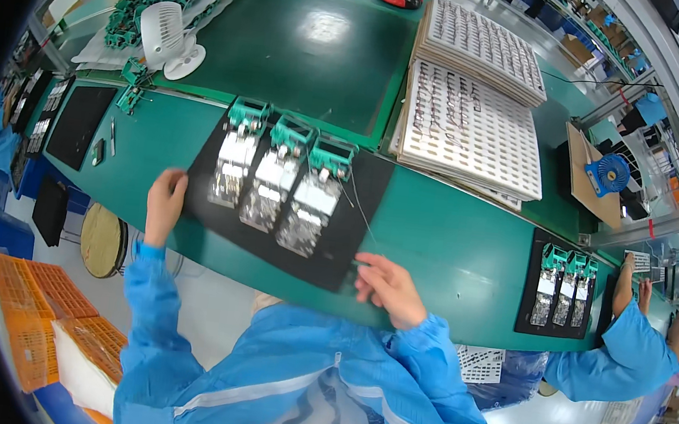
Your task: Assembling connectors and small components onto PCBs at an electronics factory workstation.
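Note:
A black mat (332, 274) lies at a tilt before me on the green bench, its lower edge blurred. Three circuit board assemblies rest on it side by side: a left one (232, 158), a middle one (270, 183) and a right one (308, 208), each with a green plastic part at its far end and a silvery board below. A thin wire trails from the right one. My left hand (165, 202) is closed at the mat's left edge, thumb on the near side. Fingers of my right hand (389, 289) curl at the mat's lower right edge.
Foam trays (474, 131) with rows of small parts stack at the far right. A white fan (167, 37) stands beside a heap of green parts (149, 10). Another black mat with assemblies (556, 299) lies right, near a co-worker's arm (617, 348). Orange crates (26, 319) stand lower left.

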A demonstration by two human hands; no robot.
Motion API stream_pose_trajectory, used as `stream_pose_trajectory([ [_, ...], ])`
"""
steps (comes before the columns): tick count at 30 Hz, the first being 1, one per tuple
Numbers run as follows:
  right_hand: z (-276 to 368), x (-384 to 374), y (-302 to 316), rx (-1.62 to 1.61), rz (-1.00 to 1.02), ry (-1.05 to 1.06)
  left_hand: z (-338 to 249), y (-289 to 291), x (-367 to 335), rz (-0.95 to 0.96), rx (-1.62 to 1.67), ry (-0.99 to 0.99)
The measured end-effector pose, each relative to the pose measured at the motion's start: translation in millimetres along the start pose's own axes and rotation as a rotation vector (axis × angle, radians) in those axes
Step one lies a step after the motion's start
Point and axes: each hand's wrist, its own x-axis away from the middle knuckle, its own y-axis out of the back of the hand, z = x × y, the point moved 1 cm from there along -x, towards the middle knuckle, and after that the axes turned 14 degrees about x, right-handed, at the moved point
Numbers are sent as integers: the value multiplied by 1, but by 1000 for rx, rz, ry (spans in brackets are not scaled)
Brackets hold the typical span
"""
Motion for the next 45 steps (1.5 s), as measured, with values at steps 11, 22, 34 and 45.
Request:
stream_pose_trajectory([
  [11,-43,76,117,93,-572,-163,-102,-95,97,253,230,82],
  [22,15,71,199,711,-859,93,-172,-199,3,382,153,-497],
  [34,172,-143,263,1053,-831,508,-162,-244,-41,572,135,-543],
  [45,207,-249,304,1323,-762,-8,-142,-250,-49,541,278,-494],
])
